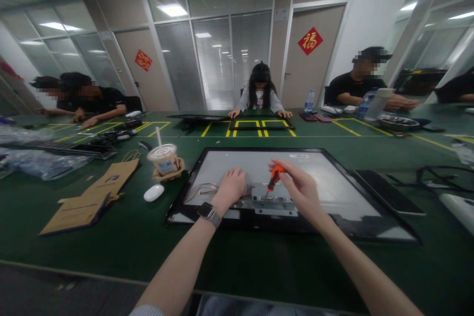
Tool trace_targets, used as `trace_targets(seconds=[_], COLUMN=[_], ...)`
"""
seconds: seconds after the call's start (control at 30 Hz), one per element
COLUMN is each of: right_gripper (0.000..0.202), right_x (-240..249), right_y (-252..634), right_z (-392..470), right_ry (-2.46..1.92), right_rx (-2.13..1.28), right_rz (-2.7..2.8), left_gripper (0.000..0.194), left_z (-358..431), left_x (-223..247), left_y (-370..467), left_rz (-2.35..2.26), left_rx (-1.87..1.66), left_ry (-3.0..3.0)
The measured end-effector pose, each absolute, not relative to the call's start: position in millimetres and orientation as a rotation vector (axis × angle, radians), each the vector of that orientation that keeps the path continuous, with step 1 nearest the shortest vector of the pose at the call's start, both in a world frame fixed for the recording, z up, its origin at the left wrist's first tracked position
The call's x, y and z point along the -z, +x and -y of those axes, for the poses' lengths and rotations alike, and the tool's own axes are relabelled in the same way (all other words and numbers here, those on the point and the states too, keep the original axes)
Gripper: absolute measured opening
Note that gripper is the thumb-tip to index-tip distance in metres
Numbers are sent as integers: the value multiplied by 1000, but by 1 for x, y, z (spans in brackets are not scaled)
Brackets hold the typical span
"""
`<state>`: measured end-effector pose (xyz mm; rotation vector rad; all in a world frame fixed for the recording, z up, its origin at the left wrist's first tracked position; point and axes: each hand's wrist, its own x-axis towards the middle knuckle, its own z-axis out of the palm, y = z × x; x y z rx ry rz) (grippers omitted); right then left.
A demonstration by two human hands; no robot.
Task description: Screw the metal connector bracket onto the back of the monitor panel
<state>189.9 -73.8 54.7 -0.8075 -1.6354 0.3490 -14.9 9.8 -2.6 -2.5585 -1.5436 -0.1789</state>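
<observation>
Head view down across table (118, 256)

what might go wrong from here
The orange screwdriver in the right hand might slip at the metal bracket and scratch the pale panel. The left hand is close to thin wires, which might snag. The drink cup stands near the panel's left edge, so a knock might spill onto it.

A: What is obscured at centre?
B: The left hand (232, 186) covers part of the panel (322, 173); the tip of the screwdriver (275, 177) is too small to resolve.
A: And the margins?
B: Lower right, a white object (458, 213) is cropped; far left, plastic bags (48, 163) blur.
</observation>
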Motion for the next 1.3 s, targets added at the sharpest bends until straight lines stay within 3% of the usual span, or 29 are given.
trace_targets(seconds=[0.2, 0.4, 0.63, 0.83, 1.1, 1.3], right_gripper=[22, 32, 18, 29, 17, 27], right_x=[-55, -53, -52, -52, -51, -51], right_y=[190, 192, 189, 191, 189, 189], right_z=[72, 73, 71, 73, 69, 72], right_ry=[-831, -779, -834, -770, -813, -777], right_rx=[-306, -457, -337, -404, -294, -412], right_rz=[1597, 1638, 1587, 1637, 1574, 1633], left_gripper=[35, 39, 35, 38, 34, 36], left_z=[-10, -11, -10, -10, -10, -8], left_x=[2, 4, 3, 3, 1, -1], left_y=[-15, -16, -15, -16, -14, -14], left_rz=[1537, 1551, 1558, 1540, 1559, 1565], left_rx=[154, 178, 184, 178, 143, 177], left_ry=[-2568, -2569, -2559, -2571, -2574, -2566])
